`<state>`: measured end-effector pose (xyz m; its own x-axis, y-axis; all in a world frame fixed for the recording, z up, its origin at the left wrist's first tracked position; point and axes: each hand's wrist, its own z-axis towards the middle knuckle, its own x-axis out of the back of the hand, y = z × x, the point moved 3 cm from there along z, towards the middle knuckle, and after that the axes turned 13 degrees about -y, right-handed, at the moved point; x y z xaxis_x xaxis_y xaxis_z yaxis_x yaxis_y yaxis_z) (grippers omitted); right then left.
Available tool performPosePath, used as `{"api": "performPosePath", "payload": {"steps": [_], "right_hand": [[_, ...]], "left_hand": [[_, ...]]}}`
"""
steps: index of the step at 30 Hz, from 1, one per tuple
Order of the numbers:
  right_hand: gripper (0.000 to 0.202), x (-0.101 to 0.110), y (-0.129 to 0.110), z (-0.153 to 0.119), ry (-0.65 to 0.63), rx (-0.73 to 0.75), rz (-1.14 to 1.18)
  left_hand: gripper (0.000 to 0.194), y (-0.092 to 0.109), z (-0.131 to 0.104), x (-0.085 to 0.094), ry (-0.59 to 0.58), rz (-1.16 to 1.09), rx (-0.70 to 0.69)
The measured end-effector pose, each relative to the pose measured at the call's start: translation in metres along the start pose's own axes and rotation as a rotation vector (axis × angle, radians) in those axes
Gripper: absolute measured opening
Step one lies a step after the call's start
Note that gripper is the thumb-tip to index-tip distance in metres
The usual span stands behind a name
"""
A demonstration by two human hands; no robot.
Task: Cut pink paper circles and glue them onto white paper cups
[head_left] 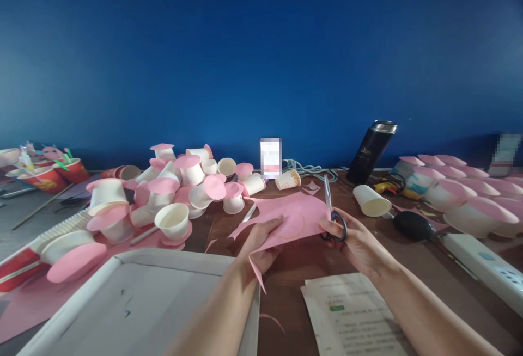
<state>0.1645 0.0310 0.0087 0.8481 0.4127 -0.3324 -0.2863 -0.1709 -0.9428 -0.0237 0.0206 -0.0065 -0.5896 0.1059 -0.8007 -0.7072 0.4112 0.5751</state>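
The pink sheet (308,206) is held above the bench (286,312), just beyond the far right corner of the white tray (171,290). It is gripped at its left part by the left hand (265,241), with the thumb pressed on top and the fingers tucked beneath. The scissors (328,195) are grasped by the right hand (354,241), its fingers closed about the dark loops; they are placed farther to the right of the tray, at the sheet's edge, with the blades pointed away. Whether the paper is actually bitten by the blades cannot be made out from this angle. A round outline (289,226) is drawn on the sheet, its left side met by the left thumb. For a clean cut, the paper is best held taut near the blades and turned by the left hand, while the scissors are steadied rather than swung. The left fingertips should be placed clear of the blades' path. Disc-topped white cups (108,195) are clustered beyond the tray; printed pages (353,318) are laid to its right.
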Motion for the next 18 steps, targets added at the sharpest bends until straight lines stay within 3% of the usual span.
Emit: {"api": "performPosePath", "payload": {"steps": [8, 11, 15, 18], "right_hand": [[0.028, 0.000, 0.001, 0.001, 0.003, -0.002, 0.007], [0.033, 0.003, 0.004, 0.002, 0.024, -0.007, 0.005], [0.036, 0.006, 0.006, 0.004, 0.071, -0.015, 0.014], [0.037, 0.006, 0.003, 0.003, 0.129, -0.023, -0.001]], "left_hand": [[0.020, 0.002, -0.003, -0.007, -0.017, 0.118, -0.062], [0.018, 0.009, -0.008, -0.007, 0.059, 0.395, -0.150], [0.030, 0.017, -0.016, -0.002, 0.223, 0.857, -0.213], [0.032, 0.025, -0.021, -0.003, 0.263, 0.942, -0.345]]}}
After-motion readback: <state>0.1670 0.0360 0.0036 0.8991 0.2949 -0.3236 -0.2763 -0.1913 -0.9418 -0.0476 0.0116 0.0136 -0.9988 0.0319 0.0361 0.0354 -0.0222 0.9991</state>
